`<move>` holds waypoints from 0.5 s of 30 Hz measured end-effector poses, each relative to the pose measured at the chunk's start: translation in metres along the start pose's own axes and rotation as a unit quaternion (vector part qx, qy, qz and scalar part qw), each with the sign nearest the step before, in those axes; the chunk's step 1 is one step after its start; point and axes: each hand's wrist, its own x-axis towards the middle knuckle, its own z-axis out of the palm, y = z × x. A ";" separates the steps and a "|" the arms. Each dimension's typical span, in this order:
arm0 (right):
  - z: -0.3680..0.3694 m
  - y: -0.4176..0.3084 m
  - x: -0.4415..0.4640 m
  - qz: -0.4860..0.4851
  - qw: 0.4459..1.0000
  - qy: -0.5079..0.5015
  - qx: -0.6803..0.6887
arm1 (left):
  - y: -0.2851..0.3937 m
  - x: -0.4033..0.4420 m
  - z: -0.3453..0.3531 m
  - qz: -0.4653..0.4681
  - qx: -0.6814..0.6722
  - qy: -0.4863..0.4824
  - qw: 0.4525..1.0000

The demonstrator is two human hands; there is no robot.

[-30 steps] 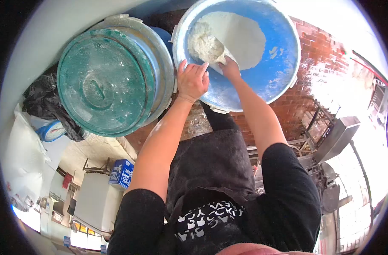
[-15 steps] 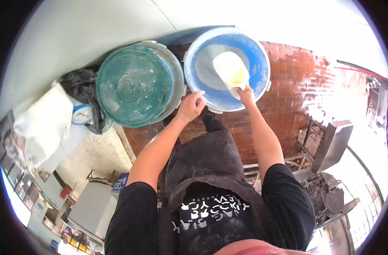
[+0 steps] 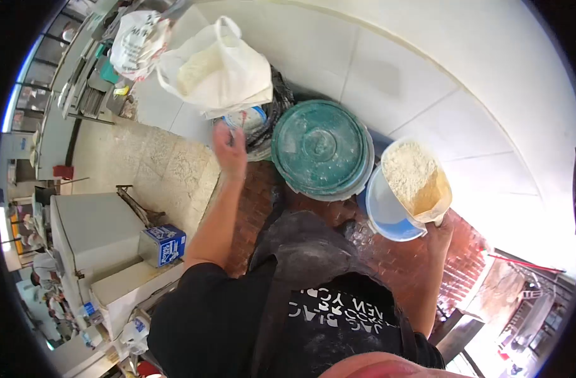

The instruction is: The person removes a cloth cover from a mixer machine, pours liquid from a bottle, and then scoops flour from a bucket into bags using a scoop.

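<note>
My right hand point(image 3: 440, 232) is closed on the handle of a white scoop point(image 3: 434, 192). Pale flour point(image 3: 411, 169) is heaped in it, and it hangs over the blue tub point(image 3: 389, 217), hiding part of the opening. My left hand point(image 3: 230, 151), blurred by motion, reaches out with its fingers apart and nothing visible in them. It is just in front of a blue-and-white package point(image 3: 249, 118), beneath a white plastic bag point(image 3: 228, 72); whether it touches the package I cannot tell. Between my hands stands a bin with a dusty green lid point(image 3: 319, 148).
Black plastic point(image 3: 281, 91) lies beside the white bag, and another printed bag point(image 3: 139, 47) is farther left. A pale wall point(image 3: 389, 69) runs behind the bins. At lower left, a blue box point(image 3: 163, 244) stands by a grey-topped unit point(image 3: 95, 217). Red brick flooring point(image 3: 247, 214) lies below.
The view has swung left. The scoop has risen out of the blue tub, now heaped with flour. My left hand has moved left, from near the tub's rim to the package.
</note>
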 end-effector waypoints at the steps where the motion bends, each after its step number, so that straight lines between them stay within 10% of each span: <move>1: 0.025 -0.032 0.002 -0.036 0.999 -0.006 0.017 | -0.014 0.037 -0.017 0.002 0.021 0.084 0.996; 9: 0.277 -0.284 0.038 -0.112 0.987 -0.106 -0.042 | -0.140 0.254 -0.061 0.017 0.138 0.078 0.987; 15: 0.448 -0.340 0.104 -0.294 0.913 -0.188 -0.209 | -0.141 0.291 -0.063 -0.155 -0.377 -0.070 0.910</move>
